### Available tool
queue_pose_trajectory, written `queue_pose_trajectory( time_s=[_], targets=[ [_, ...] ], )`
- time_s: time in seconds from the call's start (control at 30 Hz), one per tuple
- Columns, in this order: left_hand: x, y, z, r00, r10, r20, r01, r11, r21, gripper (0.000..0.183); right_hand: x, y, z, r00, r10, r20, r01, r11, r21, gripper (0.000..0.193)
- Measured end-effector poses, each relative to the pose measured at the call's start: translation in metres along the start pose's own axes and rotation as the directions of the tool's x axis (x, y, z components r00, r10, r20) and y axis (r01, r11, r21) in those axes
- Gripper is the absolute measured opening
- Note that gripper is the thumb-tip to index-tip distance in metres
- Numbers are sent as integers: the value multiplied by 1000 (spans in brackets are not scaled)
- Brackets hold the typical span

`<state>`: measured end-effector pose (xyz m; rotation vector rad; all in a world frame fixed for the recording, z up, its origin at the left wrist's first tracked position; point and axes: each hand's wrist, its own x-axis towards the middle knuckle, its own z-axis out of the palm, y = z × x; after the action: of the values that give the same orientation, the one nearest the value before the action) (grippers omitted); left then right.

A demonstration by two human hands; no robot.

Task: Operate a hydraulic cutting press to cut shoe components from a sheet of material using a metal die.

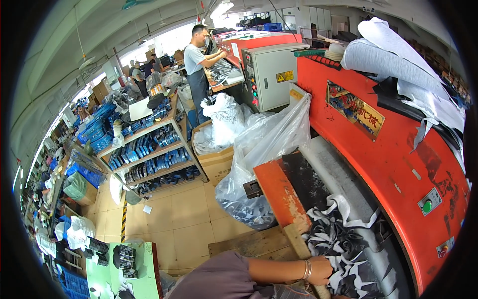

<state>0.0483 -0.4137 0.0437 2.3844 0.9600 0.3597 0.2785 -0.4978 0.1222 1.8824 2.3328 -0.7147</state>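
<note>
My left hand [319,269], with thin bracelets [307,269] at the wrist, reaches onto a heap of cut grey, white and black fabric pieces [343,249]. Its fingers are turned down against the heap and hidden, so a grip does not show. At the lower edge only a sliver of skin shows, probably my right hand [341,297]; its fingers cannot be made out. The heap lies on the bed of a large red machine [378,149], beside a worn wooden edge [297,239]. A loose white strip [343,207] curls across the heap's far end.
Rolls of grey-white fabric [393,57] lie atop the machine, above a green button [427,205]. Clear plastic bags [269,139] and a cardboard box [217,164] stand ahead. A shelf of blue cutting dies [144,149], a green table [149,254] and a co-worker [195,60] are further left.
</note>
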Motion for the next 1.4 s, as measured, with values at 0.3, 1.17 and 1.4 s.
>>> queue_pose_trajectory(
  time_s=[0.3, 1.17, 1.4],
  targets=[
    [157, -107, -30, 947, -201, -251, -105, 545, -832, 42, 266, 33, -82, 878, 55, -475, -53, 998, 18, 78],
    [139, -174, -57, 923, -173, 345, 364, 690, -626, 48, 234, 86, -10, 927, 65, -370, 204, 738, 643, 59],
    [150, -136, -125, 954, -232, -187, 163, 932, -323, 61, 282, 152, -65, 742, 344, -575, -188, 931, 314, 63]
  ],
)
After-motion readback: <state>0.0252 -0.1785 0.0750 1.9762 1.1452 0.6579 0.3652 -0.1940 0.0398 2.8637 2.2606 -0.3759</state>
